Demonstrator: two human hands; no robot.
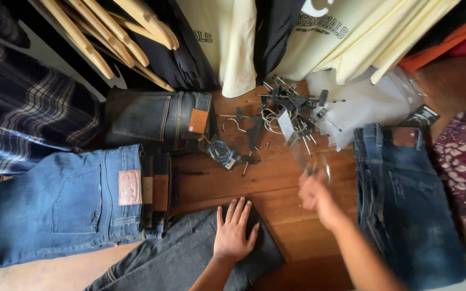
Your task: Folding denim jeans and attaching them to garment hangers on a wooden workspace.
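My left hand (234, 230) lies flat, fingers spread, on a folded pair of dark grey jeans (179, 258) at the near edge of the wooden surface (276, 194). My right hand (315, 195) is raised and motion-blurred, closed on a clear plastic clip hanger (303, 148) that it holds above the wood. Just beyond it lies a tangled pile of metal and black clip hangers (287, 110).
Light blue jeans (66, 199) and dark indigo jeans (155, 121) lie at left, another blue pair (405, 199) at right. Wooden hangers (109, 32) hang top left; cream and black shirts (297, 32) hang along the back. Plaid cloth (22, 118) fills the far left.
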